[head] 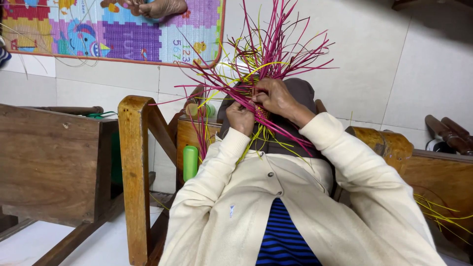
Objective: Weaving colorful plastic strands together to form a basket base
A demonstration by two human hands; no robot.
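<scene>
Fingers: those of the right hand (276,98) are curled and pinched together on a few strands at the top of the small woven core (261,112). Those of the left hand (240,117) are closed in a loose fist on the strands just left of and below the core. The two hands touch across it.

Work piece: the woven core is a tight patch of magenta and yellow weave, held over the lap, on the dark trousers (290,93) at the raised knees. From it the loose strands (268,51) fan up and outward, mostly magenta with some yellow-green; a few trail down from the core toward the cream cardigan (276,197).

Step in hand, by my reading: weaving is at an early stage. The core is small and most of each strand is unwoven. The next move looks to call for one strand singled out and tucked, with the core kept pinned so the weave stays tight.

Surroundings: a green cylinder (190,162) stands left of the core and lower, against a wooden chair frame (134,162). A wooden armrest (389,143) lies right of the core. Well above and left of the core, a patterned play mat (98,34) on the tiled floor carries another person's foot (160,7). More yellow strands (438,209) lie far right and lower.
</scene>
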